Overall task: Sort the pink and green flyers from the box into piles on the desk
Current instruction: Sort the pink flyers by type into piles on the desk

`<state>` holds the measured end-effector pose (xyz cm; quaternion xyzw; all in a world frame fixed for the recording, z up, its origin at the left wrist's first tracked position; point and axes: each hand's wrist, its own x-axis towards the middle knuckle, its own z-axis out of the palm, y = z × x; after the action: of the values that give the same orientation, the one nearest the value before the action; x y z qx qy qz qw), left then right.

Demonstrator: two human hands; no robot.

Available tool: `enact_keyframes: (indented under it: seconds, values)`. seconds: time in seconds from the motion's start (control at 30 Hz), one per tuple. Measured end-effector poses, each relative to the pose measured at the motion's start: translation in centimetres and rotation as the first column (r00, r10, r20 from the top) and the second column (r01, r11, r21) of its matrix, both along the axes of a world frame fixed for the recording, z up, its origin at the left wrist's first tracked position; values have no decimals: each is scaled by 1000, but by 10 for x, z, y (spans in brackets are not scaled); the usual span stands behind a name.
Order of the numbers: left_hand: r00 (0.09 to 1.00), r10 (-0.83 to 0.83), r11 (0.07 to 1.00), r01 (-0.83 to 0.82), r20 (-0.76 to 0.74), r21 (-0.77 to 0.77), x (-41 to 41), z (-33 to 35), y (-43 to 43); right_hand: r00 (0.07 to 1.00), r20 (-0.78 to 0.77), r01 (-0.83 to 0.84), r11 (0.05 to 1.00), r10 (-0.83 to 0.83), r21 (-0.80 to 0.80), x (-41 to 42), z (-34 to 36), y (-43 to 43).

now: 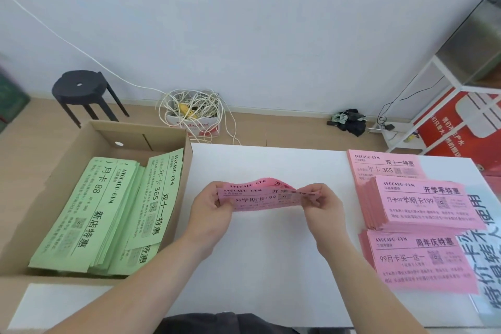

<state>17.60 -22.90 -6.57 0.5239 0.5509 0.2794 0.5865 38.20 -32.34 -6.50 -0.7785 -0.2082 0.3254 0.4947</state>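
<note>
Behind the desk point(271, 266), a black stool point(81, 87) and tangled white cord point(189, 108) sit on the floor point(284, 130). The cardboard box point(130, 138) holds green flyers point(89, 211). The left hand point(211, 209) and right hand point(322, 206) pinch pink flyers point(260, 199) above the desk, near three pink piles point(423, 206).

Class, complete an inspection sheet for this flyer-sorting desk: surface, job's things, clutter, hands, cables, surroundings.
Surface: white desk, bare in the middle.
Job's things: green flyers in cardboard box, left; three pink piles, right; pink flyers held mid-desk.
Clutter: printed sheet at the right edge.
Hands: left hand and right hand pinch the held flyers' ends.
Cables: white cord tangle on floor; black cable by white shelf.
Surroundings: black stool, dark cloth heap.
</note>
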Motion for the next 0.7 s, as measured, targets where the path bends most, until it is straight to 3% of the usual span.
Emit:
enact_keyframes:
  seconds: [0.17,0.3,0.53,0.7]
  values:
    - [1000,11,1000,-11,9,-12,1,-5,1,997,-79,26,1000,-26,4,2,-9,-7]
    - [994,-62,998,62,-91,-8,5,-7,-7,986,-155,58,998,-62,-29,-5,-11,-2]
    - [980,-165,986,168,-113,22,24,16,2,992,-129,1,997,-11,-74,-3,30,0]
    - [920,-393,912,391,9,-122,47,56,5,1000,-20,-26,993,24,-112,38,76,-33]
